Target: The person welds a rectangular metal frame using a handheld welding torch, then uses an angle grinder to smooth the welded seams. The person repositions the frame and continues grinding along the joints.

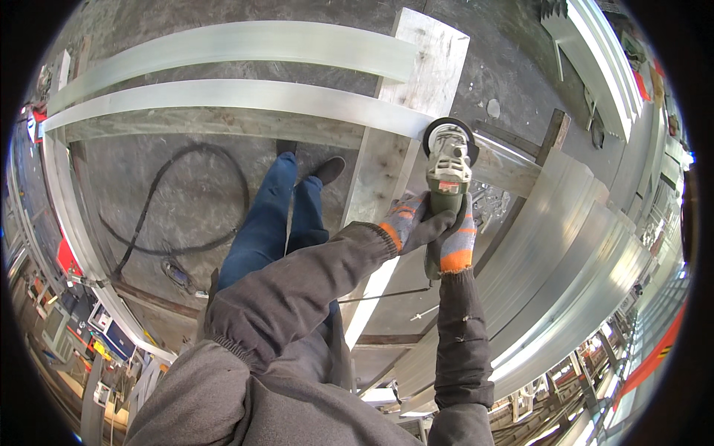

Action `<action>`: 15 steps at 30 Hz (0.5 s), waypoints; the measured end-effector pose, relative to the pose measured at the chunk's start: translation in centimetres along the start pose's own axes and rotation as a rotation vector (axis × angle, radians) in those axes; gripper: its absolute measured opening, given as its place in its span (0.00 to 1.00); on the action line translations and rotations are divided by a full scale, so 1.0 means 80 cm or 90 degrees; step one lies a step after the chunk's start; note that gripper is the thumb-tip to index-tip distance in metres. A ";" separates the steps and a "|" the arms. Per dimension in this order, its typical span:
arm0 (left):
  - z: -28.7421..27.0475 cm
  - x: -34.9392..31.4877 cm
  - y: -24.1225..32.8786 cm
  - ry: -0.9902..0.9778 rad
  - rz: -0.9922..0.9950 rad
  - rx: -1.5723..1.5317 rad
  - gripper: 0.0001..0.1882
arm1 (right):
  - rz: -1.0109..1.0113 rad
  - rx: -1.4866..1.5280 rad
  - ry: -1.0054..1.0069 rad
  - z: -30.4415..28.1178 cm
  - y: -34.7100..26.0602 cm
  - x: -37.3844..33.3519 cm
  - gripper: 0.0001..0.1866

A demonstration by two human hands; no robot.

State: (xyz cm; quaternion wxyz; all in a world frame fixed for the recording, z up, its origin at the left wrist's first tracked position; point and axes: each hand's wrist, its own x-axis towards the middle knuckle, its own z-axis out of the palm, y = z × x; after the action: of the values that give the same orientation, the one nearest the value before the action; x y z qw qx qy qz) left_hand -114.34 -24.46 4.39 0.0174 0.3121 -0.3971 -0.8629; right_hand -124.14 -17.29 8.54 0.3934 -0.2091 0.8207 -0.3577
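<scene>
An angle grinder (449, 172) with a pale head and a dark green body is gripped by both my hands, its black round disc (471, 140) facing away from me. My left hand (407, 215), in a grey and orange glove, wraps the body from the left side. My right hand (457, 239), gloved alike, closes round the rear of the body. Beneath the disc lies the right end of a long flat metal bar (253, 94); whether disc and bar touch, I cannot tell. A second metal bar (268, 44) runs beyond it.
A pale worn beam (428, 67) supports the bar ends. To the right lie stacked long metal profiles (547, 245), with more profiles (602, 67) far right. A dark cable (155, 186) loops on the floor left of my legs (271, 201). A cluttered bench area (111, 334) stands lower left.
</scene>
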 end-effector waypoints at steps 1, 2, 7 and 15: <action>0.000 -0.002 0.000 0.002 -0.018 0.023 0.31 | 0.038 0.081 0.028 0.001 -0.001 -0.001 0.31; -0.001 -0.003 0.000 0.001 0.017 0.029 0.32 | 0.018 0.105 0.037 0.000 -0.001 -0.002 0.30; 0.002 -0.001 0.005 0.023 0.000 0.010 0.35 | -0.047 -0.101 -0.027 -0.007 -0.002 -0.001 0.27; 0.006 0.019 0.017 0.052 -0.030 0.220 0.33 | 0.054 0.240 0.041 -0.008 0.020 0.022 0.28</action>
State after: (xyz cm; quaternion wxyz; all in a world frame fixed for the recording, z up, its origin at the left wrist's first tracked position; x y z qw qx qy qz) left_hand -116.09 -25.52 4.80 -0.0405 0.3543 -0.5310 -0.7687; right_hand -125.83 -17.09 6.76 0.4136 -0.0853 0.7595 -0.4948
